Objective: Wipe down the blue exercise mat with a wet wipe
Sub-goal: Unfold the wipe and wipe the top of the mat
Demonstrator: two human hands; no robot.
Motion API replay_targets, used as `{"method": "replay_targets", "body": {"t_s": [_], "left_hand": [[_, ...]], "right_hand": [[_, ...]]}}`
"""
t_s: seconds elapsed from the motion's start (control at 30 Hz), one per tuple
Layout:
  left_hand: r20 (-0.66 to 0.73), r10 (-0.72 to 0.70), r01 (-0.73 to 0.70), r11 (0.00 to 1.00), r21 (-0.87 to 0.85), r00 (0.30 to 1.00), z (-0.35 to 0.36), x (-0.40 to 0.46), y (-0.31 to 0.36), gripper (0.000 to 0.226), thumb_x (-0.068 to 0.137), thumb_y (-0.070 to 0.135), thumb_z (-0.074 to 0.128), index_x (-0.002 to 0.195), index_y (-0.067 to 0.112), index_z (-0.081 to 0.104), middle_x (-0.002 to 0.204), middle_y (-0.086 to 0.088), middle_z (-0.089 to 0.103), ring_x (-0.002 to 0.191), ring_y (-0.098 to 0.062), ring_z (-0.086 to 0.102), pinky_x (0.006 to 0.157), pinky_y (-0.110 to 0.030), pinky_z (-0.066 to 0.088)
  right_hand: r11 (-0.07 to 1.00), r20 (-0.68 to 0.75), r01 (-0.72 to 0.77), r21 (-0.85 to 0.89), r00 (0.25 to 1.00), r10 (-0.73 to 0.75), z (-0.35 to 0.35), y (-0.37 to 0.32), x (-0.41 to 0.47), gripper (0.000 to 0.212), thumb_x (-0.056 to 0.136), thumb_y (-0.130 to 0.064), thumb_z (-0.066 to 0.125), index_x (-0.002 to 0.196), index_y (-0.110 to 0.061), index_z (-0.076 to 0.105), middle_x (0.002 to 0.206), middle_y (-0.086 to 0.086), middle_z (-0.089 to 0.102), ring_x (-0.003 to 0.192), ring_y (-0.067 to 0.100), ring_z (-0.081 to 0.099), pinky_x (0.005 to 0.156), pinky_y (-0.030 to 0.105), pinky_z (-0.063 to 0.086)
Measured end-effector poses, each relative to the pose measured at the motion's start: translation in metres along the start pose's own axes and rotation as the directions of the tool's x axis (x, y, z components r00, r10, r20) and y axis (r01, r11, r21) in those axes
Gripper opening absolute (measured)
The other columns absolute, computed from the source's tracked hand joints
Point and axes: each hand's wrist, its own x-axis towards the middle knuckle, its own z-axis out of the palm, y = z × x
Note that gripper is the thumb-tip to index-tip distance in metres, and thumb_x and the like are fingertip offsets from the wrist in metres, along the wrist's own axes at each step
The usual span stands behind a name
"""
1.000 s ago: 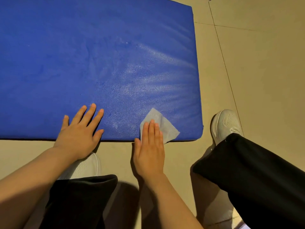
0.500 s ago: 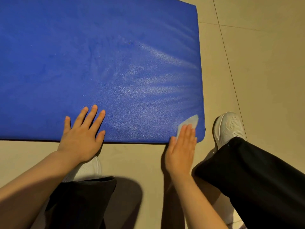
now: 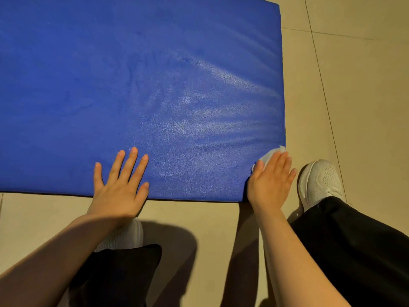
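The blue exercise mat (image 3: 132, 85) lies flat on the tiled floor and fills the upper left of the view, with a wet sheen near its right side. My right hand (image 3: 271, 180) presses flat, fingers straight, on a white wet wipe (image 3: 271, 152) at the mat's near right corner; only the wipe's far edge shows beyond my fingertips. My left hand (image 3: 120, 185) rests flat on the mat's near edge with its fingers spread.
Beige floor tiles (image 3: 354, 85) surround the mat to the right and front. My white shoes (image 3: 321, 182) and black trouser legs (image 3: 365, 251) are close to the mat's near edge, the right shoe just beyond the corner.
My right hand has slid the wipe rightward along the mat's near edge to the right corner. My left hand has stayed in place.
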Motion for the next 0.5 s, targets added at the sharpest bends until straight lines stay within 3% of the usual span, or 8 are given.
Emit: {"method": "replay_targets", "body": {"t_s": [0.1,0.17,0.23,0.3,0.37,0.4,0.5], "left_hand": [[-0.003,0.033,-0.034,0.999,-0.011,0.999,0.000,0.000,-0.003,0.061,0.096,0.048,0.021,0.154,0.030,0.014,0.161,0.001,0.018,0.148,-0.011,-0.004,0.112,-0.037,-0.024],[-0.046,0.069,-0.069,0.998,-0.002,0.997,-0.003,0.000,-0.004,0.059,0.097,0.046,0.026,0.153,0.029,0.020,0.159,0.001,0.027,0.149,-0.011,-0.001,0.114,-0.039,-0.018],[-0.141,0.072,-0.071,0.997,0.014,0.987,-0.005,-0.001,-0.008,0.058,0.096,0.047,0.028,0.151,0.027,0.029,0.157,0.001,0.032,0.147,-0.016,0.015,0.114,-0.046,-0.012],[-0.224,-0.085,0.083,0.996,-0.016,0.971,-0.012,0.000,-0.015,0.058,0.098,0.047,0.029,0.151,0.025,0.029,0.158,-0.001,0.029,0.146,-0.021,0.018,0.113,-0.056,-0.006],[-0.178,-0.282,0.278,0.959,-0.051,0.943,-0.022,0.002,-0.029,0.058,0.103,0.051,0.018,0.156,0.026,0.015,0.163,0.000,0.011,0.150,-0.022,0.004,0.112,-0.064,-0.005],[-0.102,-0.331,0.330,0.944,-0.028,0.938,-0.025,0.004,-0.037,0.063,0.100,0.056,0.010,0.156,0.028,0.004,0.164,0.003,-0.001,0.150,-0.020,-0.005,0.112,-0.064,-0.008],[0.107,-0.309,0.309,0.951,0.019,0.945,-0.032,0.008,-0.055,0.076,0.085,0.067,0.000,0.147,0.032,-0.023,0.153,0.014,-0.032,0.146,-0.015,-0.025,0.112,-0.059,-0.015]], "right_hand": [[0.975,-0.010,0.215,0.050,0.977,-0.215,0.006,-0.039,-0.031,0.066,0.100,-0.039,0.019,0.148,0.005,0.030,0.154,0.021,0.033,0.145,0.034,0.028,0.119,0.043,0.007],[0.909,0.010,0.400,0.115,0.915,-0.403,0.016,-0.076,-0.068,0.061,0.098,-0.035,0.029,0.144,0.004,0.040,0.150,0.021,0.040,0.142,0.033,0.033,0.116,0.043,0.014],[0.832,0.073,0.514,0.210,0.840,-0.537,0.023,-0.111,-0.100,0.059,0.093,-0.035,0.036,0.141,-0.001,0.046,0.148,0.018,0.044,0.140,0.027,0.031,0.116,0.039,0.014],[0.752,0.119,0.621,0.220,0.748,-0.653,0.025,-0.132,-0.117,0.059,0.089,-0.037,0.040,0.138,-0.005,0.050,0.146,0.015,0.048,0.138,0.023,0.032,0.116,0.037,0.015],[0.704,0.126,0.683,0.194,0.694,-0.709,0.027,-0.127,-0.115,0.058,0.090,-0.038,0.039,0.138,-0.006,0.052,0.146,0.012,0.048,0.138,0.021,0.032,0.117,0.033,0.011],[0.718,0.114,0.668,0.194,0.712,-0.693,0.027,-0.118,-0.109,0.057,0.093,-0.038,0.037,0.139,-0.006,0.051,0.147,0.012,0.047,0.139,0.020,0.031,0.117,0.032,0.009],[0.877,0.052,0.447,0.174,0.885,-0.462,0.021,-0.081,-0.081,0.060,0.103,-0.041,0.022,0.149,-0.005,0.034,0.157,0.008,0.027,0.146,0.023,0.024,0.120,0.030,0.006]]}}
